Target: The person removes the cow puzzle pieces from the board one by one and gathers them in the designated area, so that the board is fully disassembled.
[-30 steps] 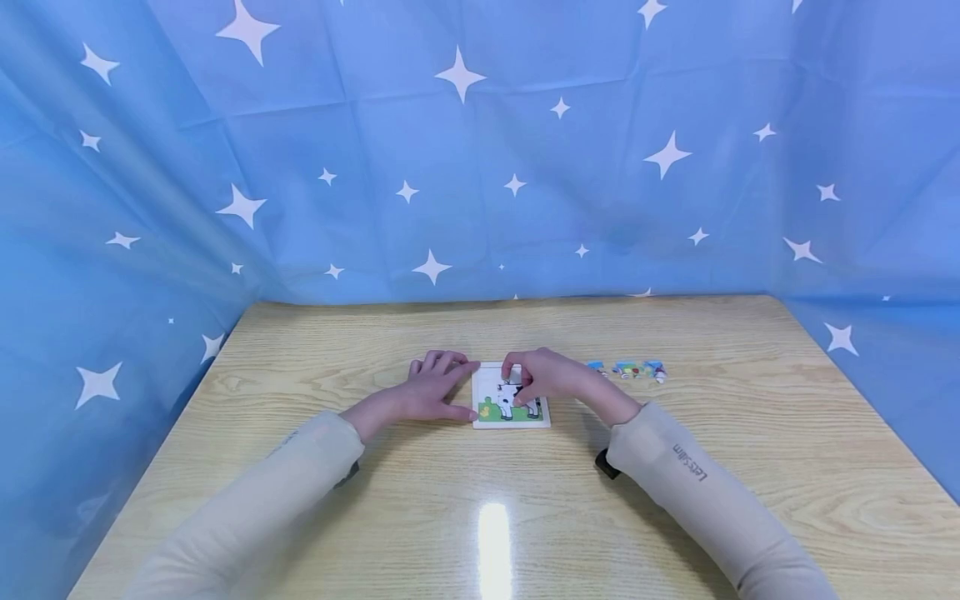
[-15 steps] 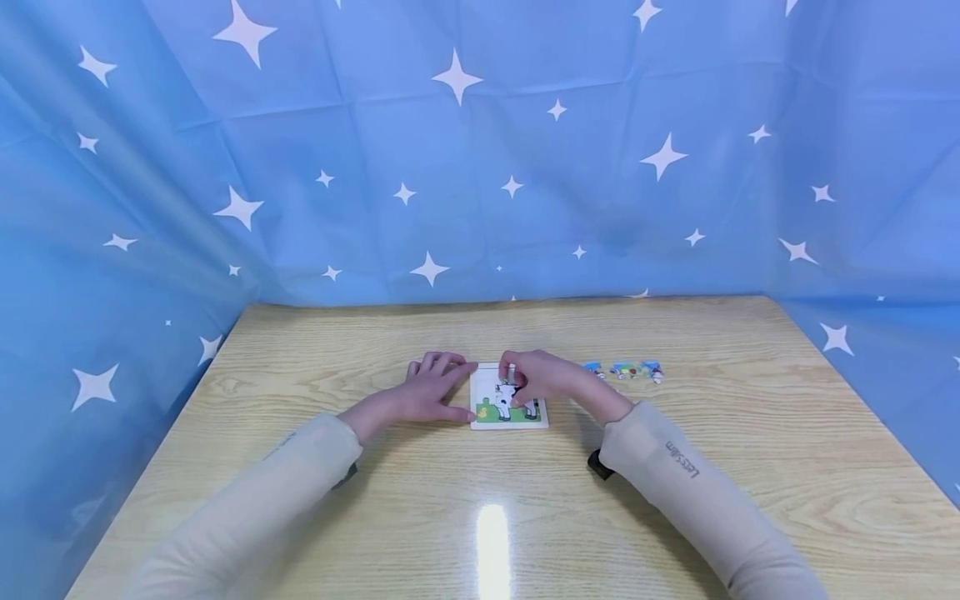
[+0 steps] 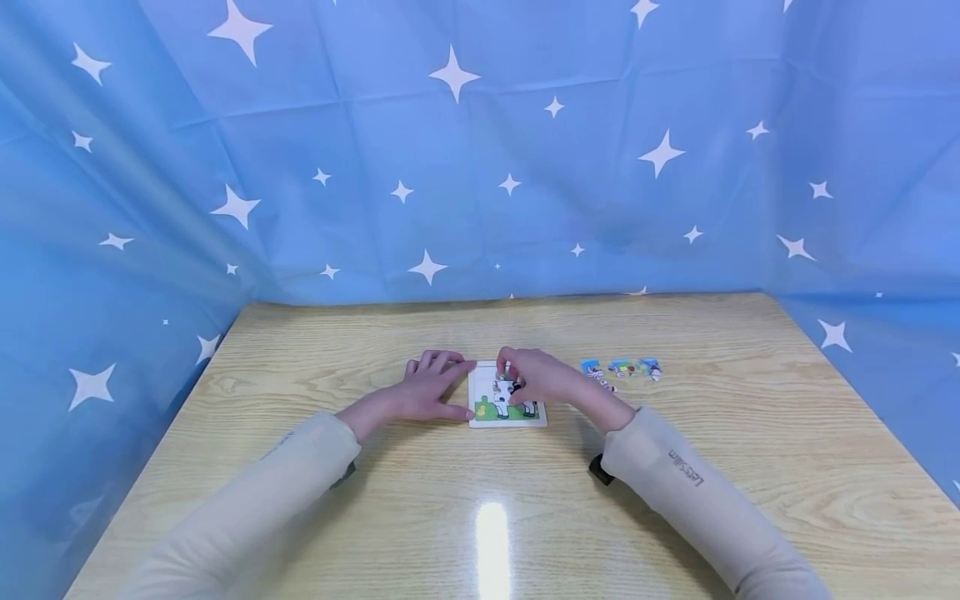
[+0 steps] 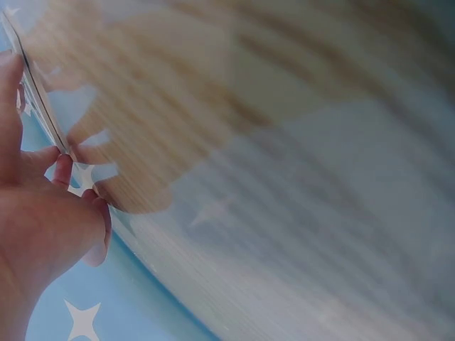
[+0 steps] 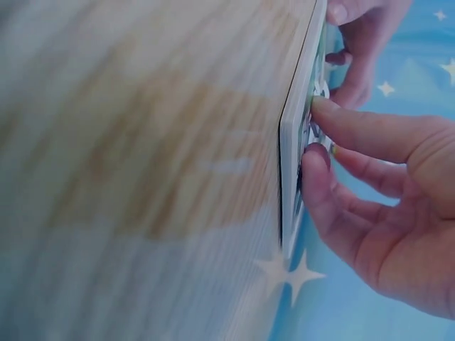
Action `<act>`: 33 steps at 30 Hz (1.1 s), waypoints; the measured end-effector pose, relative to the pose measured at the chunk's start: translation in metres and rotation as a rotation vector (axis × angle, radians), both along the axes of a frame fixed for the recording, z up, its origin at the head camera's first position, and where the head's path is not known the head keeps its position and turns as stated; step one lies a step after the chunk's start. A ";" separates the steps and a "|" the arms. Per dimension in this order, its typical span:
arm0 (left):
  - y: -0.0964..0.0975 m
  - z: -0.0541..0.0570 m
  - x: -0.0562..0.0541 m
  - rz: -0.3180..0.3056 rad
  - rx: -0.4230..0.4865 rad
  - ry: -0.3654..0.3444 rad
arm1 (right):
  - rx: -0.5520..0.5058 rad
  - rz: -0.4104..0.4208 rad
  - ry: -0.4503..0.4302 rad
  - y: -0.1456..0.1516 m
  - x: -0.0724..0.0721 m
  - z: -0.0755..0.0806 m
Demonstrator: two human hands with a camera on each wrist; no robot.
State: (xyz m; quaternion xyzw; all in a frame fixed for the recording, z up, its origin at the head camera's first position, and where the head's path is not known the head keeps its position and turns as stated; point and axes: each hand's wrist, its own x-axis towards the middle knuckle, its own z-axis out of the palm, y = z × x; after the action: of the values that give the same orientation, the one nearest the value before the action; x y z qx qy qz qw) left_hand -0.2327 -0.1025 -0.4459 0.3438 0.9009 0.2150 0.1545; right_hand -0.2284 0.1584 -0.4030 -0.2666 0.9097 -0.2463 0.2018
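Note:
A square puzzle tray [image 3: 508, 423] with a white rim lies flat on the table, its lower part filled with green grass and cow legs. My left hand [image 3: 429, 392] is spread at its left side, thumb at the lower corner and index finger at the upper one. Over the tray, my right hand [image 3: 538, 377] pinches a white and black cow puzzle piece [image 3: 502, 390] between thumb and fingers. From the right wrist view, those fingertips [image 5: 323, 106] sit right at the tray's upper face, and the piece is mostly hidden behind them. The tray's upper left shows bare white.
Several loose colourful puzzle pieces [image 3: 651, 368] lie right of the tray, just beyond my right wrist. Wooden table [image 3: 420, 517] surrounds the tray, and a blue curtain with white stars [image 3: 360, 125] hangs along the back and sides.
My right hand has shifted slightly over the tray, and the cow piece in its fingers now looks turned a little. The left hand stays at the tray's left edge.

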 end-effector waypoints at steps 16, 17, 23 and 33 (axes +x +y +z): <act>0.001 0.005 0.002 -0.015 -0.015 0.018 | -0.146 0.047 0.093 0.004 0.006 -0.003; 0.001 0.004 0.001 -0.015 -0.012 0.021 | -0.158 0.053 0.107 0.005 0.006 -0.004; 0.000 0.003 -0.001 -0.008 -0.015 0.018 | -0.220 0.086 0.129 0.008 0.008 -0.003; 0.001 0.000 -0.001 -0.001 -0.017 0.007 | -0.275 0.060 0.080 0.022 0.013 0.004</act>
State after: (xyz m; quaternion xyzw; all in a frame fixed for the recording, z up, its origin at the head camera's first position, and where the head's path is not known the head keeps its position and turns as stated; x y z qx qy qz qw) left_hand -0.2341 -0.1013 -0.4462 0.3436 0.9031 0.2062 0.1543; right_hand -0.2149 0.1805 -0.3994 -0.3282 0.8664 -0.3516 0.1341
